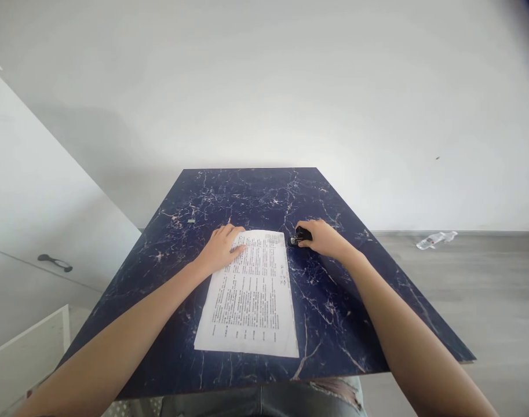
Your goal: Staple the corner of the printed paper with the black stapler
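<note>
Printed sheets of paper (251,295) lie on the dark blue marbled table (247,197), with the lines of text running lengthwise toward me. My left hand (223,249) rests on the far left corner of the paper, fingers stretched out and thumb lying on the page. Just off the paper's far right edge, my right hand (323,237) is closed around a small black stapler (302,235). The stapler's front end points left at the paper, apart from it by a narrow gap. My fingers hide the stapler's rear part.
A small pale green box (191,220) lies on the table's left side. White cabinet (42,214) with a dark handle (54,262) stands at left. A clear plastic wrapper (436,240) is on the floor at right. The wall rises behind the table.
</note>
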`<state>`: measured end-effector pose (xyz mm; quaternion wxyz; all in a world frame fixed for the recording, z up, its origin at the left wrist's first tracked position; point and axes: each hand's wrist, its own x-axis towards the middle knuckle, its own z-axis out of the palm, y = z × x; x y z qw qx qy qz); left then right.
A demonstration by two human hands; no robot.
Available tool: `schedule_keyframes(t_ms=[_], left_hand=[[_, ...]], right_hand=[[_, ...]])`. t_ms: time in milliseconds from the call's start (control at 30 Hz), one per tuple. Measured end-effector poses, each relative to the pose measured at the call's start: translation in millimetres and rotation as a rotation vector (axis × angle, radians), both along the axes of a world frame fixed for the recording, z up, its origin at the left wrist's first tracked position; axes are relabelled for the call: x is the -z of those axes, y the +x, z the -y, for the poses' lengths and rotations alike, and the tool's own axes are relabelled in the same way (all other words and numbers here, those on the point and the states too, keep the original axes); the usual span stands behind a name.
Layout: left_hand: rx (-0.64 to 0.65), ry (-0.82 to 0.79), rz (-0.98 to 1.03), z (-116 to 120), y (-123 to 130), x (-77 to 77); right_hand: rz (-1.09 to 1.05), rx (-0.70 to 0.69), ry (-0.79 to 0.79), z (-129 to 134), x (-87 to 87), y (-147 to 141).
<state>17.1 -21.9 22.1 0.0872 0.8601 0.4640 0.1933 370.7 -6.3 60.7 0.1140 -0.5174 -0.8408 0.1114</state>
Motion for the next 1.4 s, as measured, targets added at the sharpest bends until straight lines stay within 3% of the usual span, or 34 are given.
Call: schedule_keyframes(t_ms=[400,633,900,1033,1400], left_hand=[[0.048,0.04,0.429,-4,-5,-7.8],[0.005,-0.113,0.504,-10,-11,-5.9],[-0.032,-0.402,0.849,-11,-12,4.5],[-0.033,-0.481,0.803,-7,-8,0.5],[-0.033,-0.381,0.625,-4,1,-0.5]], right_hand=[[-0.064,0.008,0.044,2,12.2,-13],[-0.17,-0.008,0.034,2,12.5,-15],[-0.138,-0.023,0.019,2,10.5,-9],[-0.173,-0.033,0.008,5,6.8,-11],[-0.363,-0.028,0.024,13,-0.4,-22]])
